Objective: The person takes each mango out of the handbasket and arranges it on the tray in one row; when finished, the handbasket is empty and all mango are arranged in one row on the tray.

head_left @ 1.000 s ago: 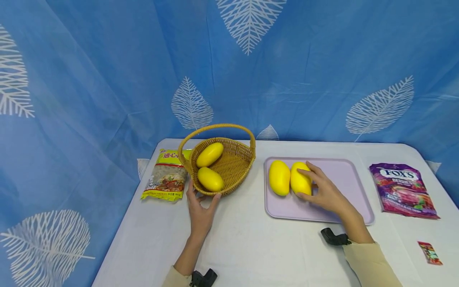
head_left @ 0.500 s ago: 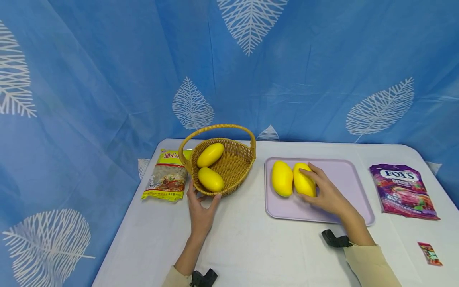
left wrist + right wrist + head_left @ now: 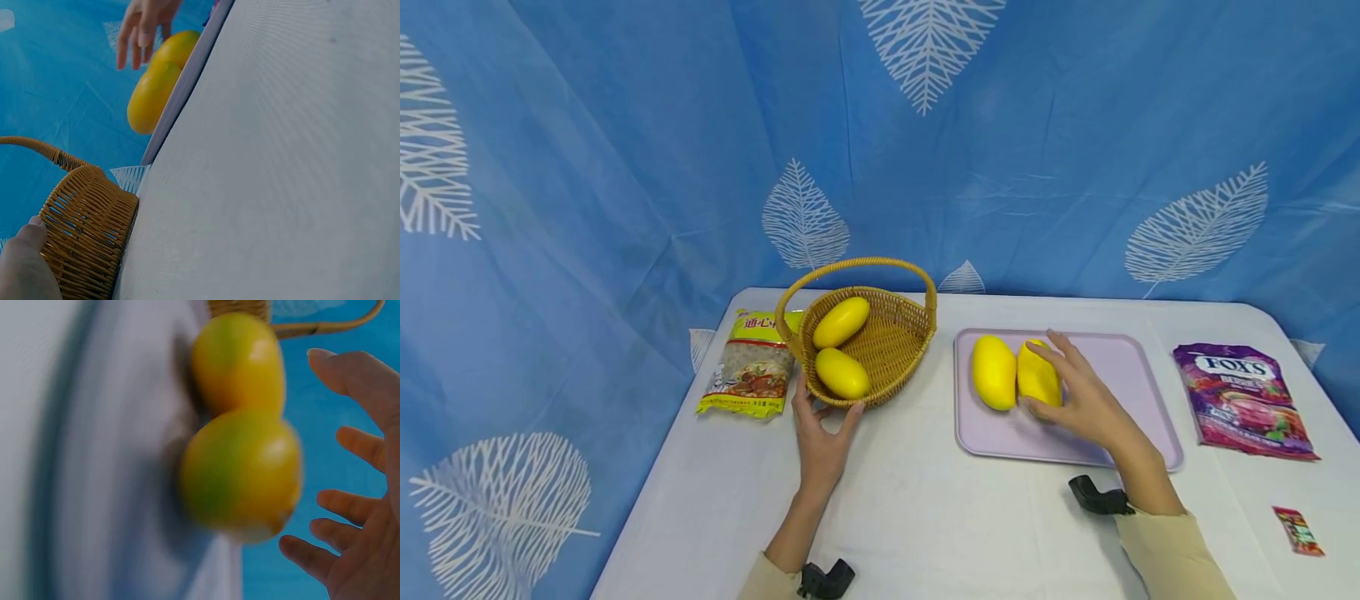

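Observation:
The left hand (image 3: 822,450) holds the near end of a wicker basket (image 3: 891,346), thumb and fingers spread about its side. In the left wrist view the thumb (image 3: 26,265) touches the weave; the other fingers are hidden. Two yellow mangoes (image 3: 841,323) lie in the basket's left part. On a pale purple tray (image 3: 1112,375) two more lie side by side, a left mango (image 3: 994,372) and a right mango (image 3: 1036,377). Around the right mango hovers the right hand (image 3: 1086,406). The right wrist view shows its spread fingers (image 3: 350,506) apart from the fruit.
A yellow food packet (image 3: 748,367) lies left of the basket, partly behind it. Right of the tray are a purple Fox's candy bag (image 3: 1243,400) and a small red wrapped sweet (image 3: 1298,531). A blue curtain (image 3: 1000,208) hangs behind the white table (image 3: 940,525).
Both mangoes on the tray have shifted slightly right. The right hand's fingers have come away from the right mango. The left hand and basket stay in place.

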Motion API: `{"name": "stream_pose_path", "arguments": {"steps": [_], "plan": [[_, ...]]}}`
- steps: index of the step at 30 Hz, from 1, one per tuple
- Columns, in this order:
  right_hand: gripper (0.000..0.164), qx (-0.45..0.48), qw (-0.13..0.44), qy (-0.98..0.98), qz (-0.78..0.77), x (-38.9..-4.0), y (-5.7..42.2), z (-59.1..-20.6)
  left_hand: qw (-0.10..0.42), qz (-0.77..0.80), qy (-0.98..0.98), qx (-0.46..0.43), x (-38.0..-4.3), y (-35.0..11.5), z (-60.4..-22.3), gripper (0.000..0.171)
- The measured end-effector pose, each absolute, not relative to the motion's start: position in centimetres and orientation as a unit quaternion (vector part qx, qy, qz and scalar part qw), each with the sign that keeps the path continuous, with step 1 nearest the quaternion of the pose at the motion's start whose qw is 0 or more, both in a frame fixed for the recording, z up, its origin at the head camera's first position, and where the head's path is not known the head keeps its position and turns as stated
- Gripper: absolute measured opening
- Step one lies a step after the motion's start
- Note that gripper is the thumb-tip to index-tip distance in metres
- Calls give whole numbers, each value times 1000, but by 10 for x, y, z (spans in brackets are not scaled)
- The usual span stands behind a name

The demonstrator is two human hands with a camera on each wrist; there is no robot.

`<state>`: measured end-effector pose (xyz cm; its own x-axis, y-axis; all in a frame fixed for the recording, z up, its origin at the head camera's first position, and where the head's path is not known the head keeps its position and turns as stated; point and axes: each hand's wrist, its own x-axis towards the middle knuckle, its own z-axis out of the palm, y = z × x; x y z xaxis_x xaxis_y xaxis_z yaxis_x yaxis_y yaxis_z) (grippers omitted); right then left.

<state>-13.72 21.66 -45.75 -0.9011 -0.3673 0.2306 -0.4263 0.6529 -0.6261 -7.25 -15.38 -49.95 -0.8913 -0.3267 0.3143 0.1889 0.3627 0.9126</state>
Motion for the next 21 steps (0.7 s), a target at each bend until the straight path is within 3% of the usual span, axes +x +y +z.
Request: {"name": "stream_pose_path", "arguments": {"steps": [12,21], "plan": [[66,314,44,-878,358,-150,137,-413,227,-545,-805,57,-76,-159,-514,93],[59,380,31,-840,385,-163,73,-424,233,-526,-817,40,-77,-160,-515,87]]}}
